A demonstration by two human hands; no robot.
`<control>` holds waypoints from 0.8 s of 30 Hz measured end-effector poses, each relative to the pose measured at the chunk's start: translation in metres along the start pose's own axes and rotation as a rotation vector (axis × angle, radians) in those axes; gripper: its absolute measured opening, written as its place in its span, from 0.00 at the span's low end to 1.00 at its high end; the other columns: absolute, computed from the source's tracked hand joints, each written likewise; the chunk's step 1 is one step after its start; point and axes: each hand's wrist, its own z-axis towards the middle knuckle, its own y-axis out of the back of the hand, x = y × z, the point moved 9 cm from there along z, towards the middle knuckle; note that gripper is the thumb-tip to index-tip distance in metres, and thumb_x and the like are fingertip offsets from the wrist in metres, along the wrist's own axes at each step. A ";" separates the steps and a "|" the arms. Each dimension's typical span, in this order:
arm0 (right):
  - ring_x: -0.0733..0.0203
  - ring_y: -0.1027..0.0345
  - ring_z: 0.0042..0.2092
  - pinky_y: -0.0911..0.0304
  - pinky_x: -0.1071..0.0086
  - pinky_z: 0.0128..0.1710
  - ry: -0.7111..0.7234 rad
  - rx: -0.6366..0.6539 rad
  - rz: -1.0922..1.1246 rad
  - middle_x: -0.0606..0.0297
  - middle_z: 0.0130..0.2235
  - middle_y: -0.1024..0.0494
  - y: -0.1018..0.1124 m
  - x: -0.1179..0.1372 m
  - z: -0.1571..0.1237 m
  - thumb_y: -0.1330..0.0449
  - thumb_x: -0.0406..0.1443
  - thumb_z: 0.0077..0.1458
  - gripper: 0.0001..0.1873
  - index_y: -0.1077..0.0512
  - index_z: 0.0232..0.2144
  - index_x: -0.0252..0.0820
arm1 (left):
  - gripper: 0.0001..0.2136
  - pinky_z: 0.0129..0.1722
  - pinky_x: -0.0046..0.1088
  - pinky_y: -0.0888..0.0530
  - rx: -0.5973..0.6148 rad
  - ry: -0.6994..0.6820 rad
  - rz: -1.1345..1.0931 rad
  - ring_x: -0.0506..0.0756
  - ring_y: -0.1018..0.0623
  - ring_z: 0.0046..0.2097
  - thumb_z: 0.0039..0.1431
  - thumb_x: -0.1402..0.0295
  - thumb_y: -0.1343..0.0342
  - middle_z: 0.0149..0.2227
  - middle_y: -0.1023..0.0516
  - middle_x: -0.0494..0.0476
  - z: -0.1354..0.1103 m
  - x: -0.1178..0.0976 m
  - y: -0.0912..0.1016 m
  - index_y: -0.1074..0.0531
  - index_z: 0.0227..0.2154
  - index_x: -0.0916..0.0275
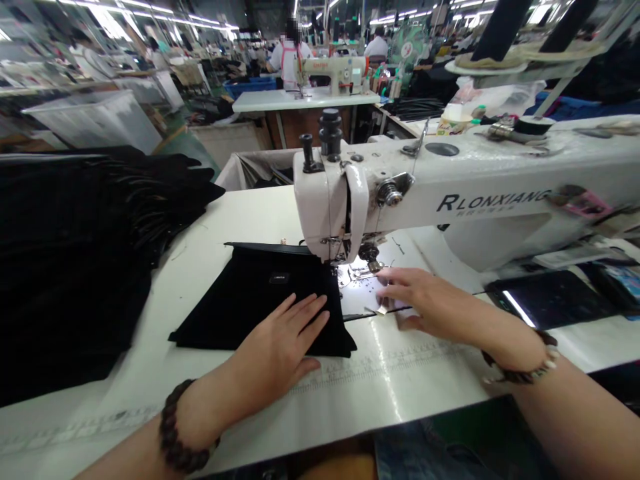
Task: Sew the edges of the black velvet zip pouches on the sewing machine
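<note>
A broad workroom [193, 143] spreads across the far side; the near white table [360, 400] carries a white sewing machine [465, 173] on the right and a heap of black fabric [65, 267] on the left. Between them lies a black fabric piece [225, 310], its far right corner at the machine's head [320, 207], with the left hand [280, 347] flat over its near right part, palm down, fingers lightly spread, gripping nothing. The right hand [425, 300] reaches in from the right, fingers loosely bent beside the lit plate [357, 285]; whether it pinches anything I cannot tell.

Two hands [277, 350] — one label [279, 277] — one green fan [409, 48].
</note>
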 end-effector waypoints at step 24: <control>0.61 0.40 0.33 0.46 0.63 0.40 0.334 -0.277 -0.222 0.63 0.30 0.30 -0.012 0.083 0.005 0.51 0.27 0.57 0.14 0.37 0.47 0.34 | 0.09 0.35 0.28 0.29 -0.319 0.498 -0.336 0.54 0.25 0.34 0.58 0.67 0.55 0.32 0.24 0.54 0.015 0.061 0.053 0.30 0.31 0.63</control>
